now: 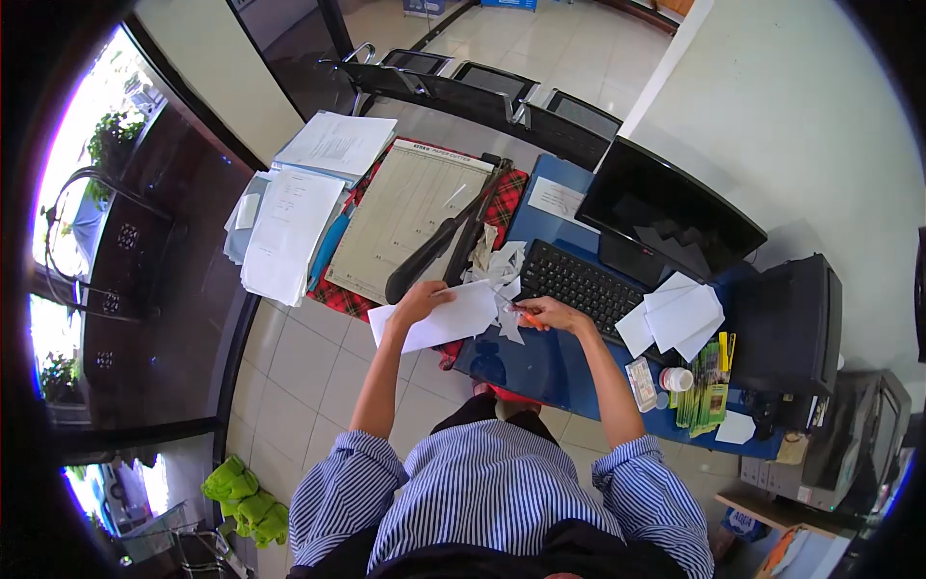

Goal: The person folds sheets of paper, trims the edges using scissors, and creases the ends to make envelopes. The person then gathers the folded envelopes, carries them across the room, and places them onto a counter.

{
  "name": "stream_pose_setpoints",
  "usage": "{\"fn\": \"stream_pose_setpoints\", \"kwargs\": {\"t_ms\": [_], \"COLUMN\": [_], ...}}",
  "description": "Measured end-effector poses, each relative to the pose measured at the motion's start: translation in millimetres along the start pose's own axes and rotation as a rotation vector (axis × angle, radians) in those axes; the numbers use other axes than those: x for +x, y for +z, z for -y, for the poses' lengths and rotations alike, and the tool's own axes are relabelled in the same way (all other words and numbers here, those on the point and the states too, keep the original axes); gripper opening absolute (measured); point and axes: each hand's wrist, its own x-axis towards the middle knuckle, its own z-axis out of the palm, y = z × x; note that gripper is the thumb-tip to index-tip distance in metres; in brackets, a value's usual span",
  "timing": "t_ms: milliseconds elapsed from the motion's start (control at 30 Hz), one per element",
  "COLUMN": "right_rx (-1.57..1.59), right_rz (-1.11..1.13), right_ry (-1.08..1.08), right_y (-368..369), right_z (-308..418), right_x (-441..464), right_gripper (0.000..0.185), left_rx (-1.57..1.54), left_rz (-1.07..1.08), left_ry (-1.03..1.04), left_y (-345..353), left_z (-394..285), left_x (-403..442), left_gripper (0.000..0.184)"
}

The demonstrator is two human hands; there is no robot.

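Observation:
My left hand [424, 301] is closed on a white sheet of paper [444, 321], thumb on top, held over the near edge of the desk. In my right hand [552, 315] is a pair of scissors with orange handles [529, 318]. Their blades are at the right edge of the paper, partly hidden by scraps. Torn and cut paper scraps [503, 262] lie in a heap just beyond both hands. The paper cutter [400, 217], with a black handle [421, 261], rests on a red plaid cloth left of the scraps.
A black keyboard [579, 289] and monitor [670, 207] stand on the blue desk [526, 372] to the right. Beside them are white paper cards [672, 317], a small white jar [677, 379] and green brochures [709, 396]. Paper stacks [294, 227] lie at left.

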Motion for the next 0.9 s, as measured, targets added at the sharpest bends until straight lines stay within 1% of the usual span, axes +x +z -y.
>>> {"fn": "stream_pose_setpoints", "kwargs": {"t_ms": [100,300,467,600,633,767,900], "right_rx": [-0.043,-0.085,-0.102,-0.121,-0.121,-0.174,-0.128], "right_rz": [0.052,0.039,0.061,0.042,0.042,0.048,0.031], "right_ry": [0.068,0.077,0.069,0.05,0.051,0.057,0.03], "right_y": [-3.3,-5.1,-7.6,-7.2,-7.5,-10.1,-10.2], "right_z": [6.3,11.4,13.3,13.5,13.8,14.2,7.4], "right_x": [2.5,6.9,11.0,12.9,13.4,14.1,15.4], "right_gripper": [0.051,0.053,0.054,0.051,0.051,0.048,0.046], "left_rx": [0.003,0.017,0.085,0.043,0.043,-0.131,-0.152], "left_rz": [0.042,0.021,-0.078,0.062,0.062,-0.013,-0.017], "left_ry": [0.051,0.079,0.094,0.1,0.1,0.122,0.14], "left_y": [-1.4,-2.9,-1.7,-10.1,-8.7,3.9,4.0], "left_z": [-0.8,2.2,8.5,7.5,11.7,33.4,31.4], "left_x": [3.9,9.6,15.5,22.3,23.9,33.0,34.5], "left_gripper": [0.034,0.033,0.034,0.035,0.035,0.036,0.036]}}
